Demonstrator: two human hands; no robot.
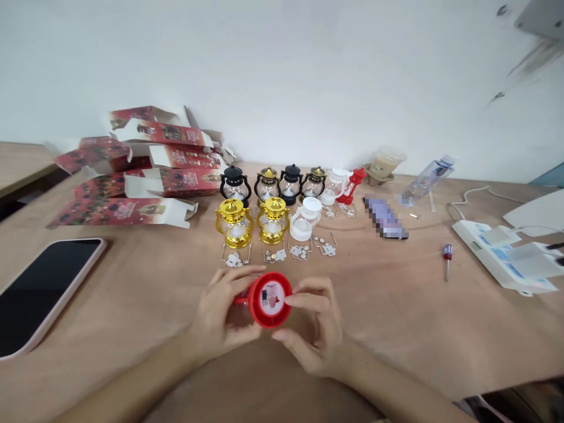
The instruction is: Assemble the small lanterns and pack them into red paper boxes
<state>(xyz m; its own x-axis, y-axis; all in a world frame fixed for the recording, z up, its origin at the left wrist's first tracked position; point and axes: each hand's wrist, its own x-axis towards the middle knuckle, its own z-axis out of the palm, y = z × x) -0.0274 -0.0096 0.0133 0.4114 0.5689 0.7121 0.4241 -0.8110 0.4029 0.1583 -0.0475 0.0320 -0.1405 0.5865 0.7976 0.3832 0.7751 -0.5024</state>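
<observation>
Fingers (304,301) of both hands curled closed | clasping red lantern (269,299) between them

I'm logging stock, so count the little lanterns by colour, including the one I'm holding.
Black: 2, first
Dark with gold top: 2, first
Gold: 2, first
White: 2, first
Red: 2, one standing at the back, one held base-up in left hand and right hand
Total: 10

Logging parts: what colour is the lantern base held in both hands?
Red lantern base, with a pale inset underneath; head view.
</observation>
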